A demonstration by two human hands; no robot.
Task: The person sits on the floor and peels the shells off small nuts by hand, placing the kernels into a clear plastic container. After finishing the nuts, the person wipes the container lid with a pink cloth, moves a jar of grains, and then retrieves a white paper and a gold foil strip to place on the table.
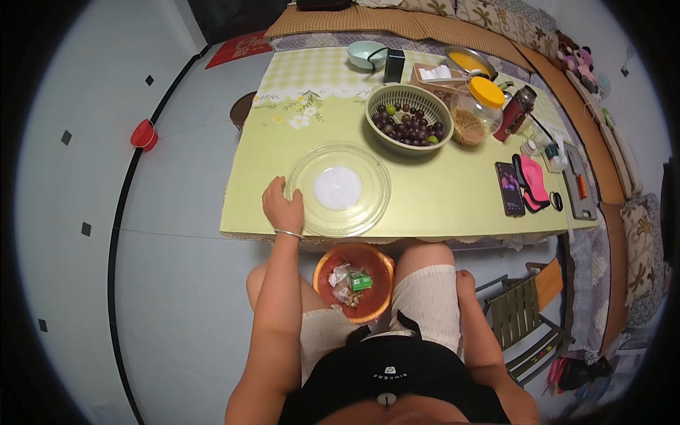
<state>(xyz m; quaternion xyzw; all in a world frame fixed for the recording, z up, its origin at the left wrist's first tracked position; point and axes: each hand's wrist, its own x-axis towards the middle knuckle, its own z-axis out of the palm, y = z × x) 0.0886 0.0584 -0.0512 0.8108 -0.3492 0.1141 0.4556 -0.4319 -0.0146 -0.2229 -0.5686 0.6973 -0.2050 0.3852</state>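
On the table before me lies a clear round plate (370, 200) with a white disc (338, 188) at its centre. At its left rim is my left hand (283, 205), a bangle on the wrist. Its thumb lies over the rim and its fingers curl along the outside, closed on the edge. My right hand (465, 285) hangs low beside my right knee, away from the table; its fingers are hidden. Behind the plate stands a grey-green colander (375, 126) of dark grapes (407, 131) with a few green fruits among them.
A jar with a yellow lid (486, 92), a dark red flask (516, 113), a phone (509, 189) and a pink-black pouch (534, 182) occupy the table's right side. An orange waste bin (324, 287) stands between my knees. At right is a folding chair (513, 315).
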